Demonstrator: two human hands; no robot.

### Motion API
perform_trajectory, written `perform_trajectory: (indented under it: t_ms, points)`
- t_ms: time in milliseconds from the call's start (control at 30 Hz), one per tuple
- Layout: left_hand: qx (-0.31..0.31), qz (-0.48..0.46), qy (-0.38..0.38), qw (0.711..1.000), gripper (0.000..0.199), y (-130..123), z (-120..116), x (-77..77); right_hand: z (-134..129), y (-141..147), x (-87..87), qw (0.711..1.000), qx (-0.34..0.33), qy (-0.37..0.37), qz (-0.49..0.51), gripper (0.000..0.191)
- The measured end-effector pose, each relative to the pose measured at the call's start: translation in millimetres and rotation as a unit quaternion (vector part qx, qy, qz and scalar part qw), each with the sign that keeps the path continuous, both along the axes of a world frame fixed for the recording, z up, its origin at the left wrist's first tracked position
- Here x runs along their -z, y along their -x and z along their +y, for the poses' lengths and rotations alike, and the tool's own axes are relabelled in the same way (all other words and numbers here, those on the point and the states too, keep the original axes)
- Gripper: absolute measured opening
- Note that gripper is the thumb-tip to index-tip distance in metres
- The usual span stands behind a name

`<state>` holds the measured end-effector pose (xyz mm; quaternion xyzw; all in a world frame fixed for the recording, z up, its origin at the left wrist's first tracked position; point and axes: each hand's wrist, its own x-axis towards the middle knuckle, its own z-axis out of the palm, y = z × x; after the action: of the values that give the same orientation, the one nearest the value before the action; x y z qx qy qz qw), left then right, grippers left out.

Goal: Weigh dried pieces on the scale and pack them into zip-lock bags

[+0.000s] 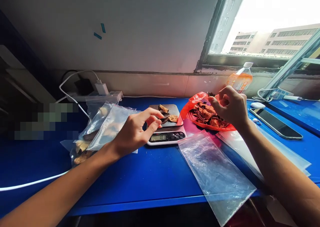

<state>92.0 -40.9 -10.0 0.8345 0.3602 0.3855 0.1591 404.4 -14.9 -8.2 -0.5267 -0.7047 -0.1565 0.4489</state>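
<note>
A white digital kitchen scale [170, 137] sits on the blue table, its lit display showing digits. Several brown dried slices [172, 118] lie on its dark plate. My left hand [138, 128] hovers at the scale's left edge, close to the slices, thumb and forefinger slightly apart with nothing visible between them. My right hand [232, 106] is over a red plastic bag [186, 108], open and filled with reddish-brown dried slices [206, 111]. Its fingers are curled in; a small dark bit shows by the thumb tip, but what they hold is unclear.
A clear zip bag [215, 173] overhangs the table's front edge, with more clear bags [265, 150] at right. Filled zip bags [100, 123] lie left, near a power strip [115, 96] and white cable. An orange drink bottle [243, 78], earbud case [257, 105] and phone [276, 123] are at right.
</note>
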Motion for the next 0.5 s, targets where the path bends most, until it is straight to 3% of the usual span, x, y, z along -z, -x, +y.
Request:
perform_trajectory:
  t_ms: [67, 167, 267, 333, 500]
  points:
    - [0.001, 0.015, -0.026, 1.0, 0.014, 0, 0, -0.2, -8, 10, -4.9, 1.0, 0.007, -0.008, -0.003, 0.027]
    - [0.0, 0.038, -0.044, 0.998, 0.014, 1, 2, 0.5, -26, 29, -11.4, 0.99, -0.08, 0.062, -0.096, 0.021]
    - [0.004, 0.051, -0.051, 0.997, 0.016, 2, 4, 2.5, -38, 43, -7.3, 0.926, -0.189, 0.222, -0.24, 0.007]
    - [0.011, 0.058, -0.055, 0.997, 0.016, 3, 5, 3.8, -39, 49, 0.0, 0.888, -0.217, 0.295, -0.279, 0.005]
    - [0.028, 0.064, -0.061, 0.996, 0.014, 5, 4, 4.2, -34, 56, 10.3, 0.859, -0.211, 0.373, -0.281, 0.004]
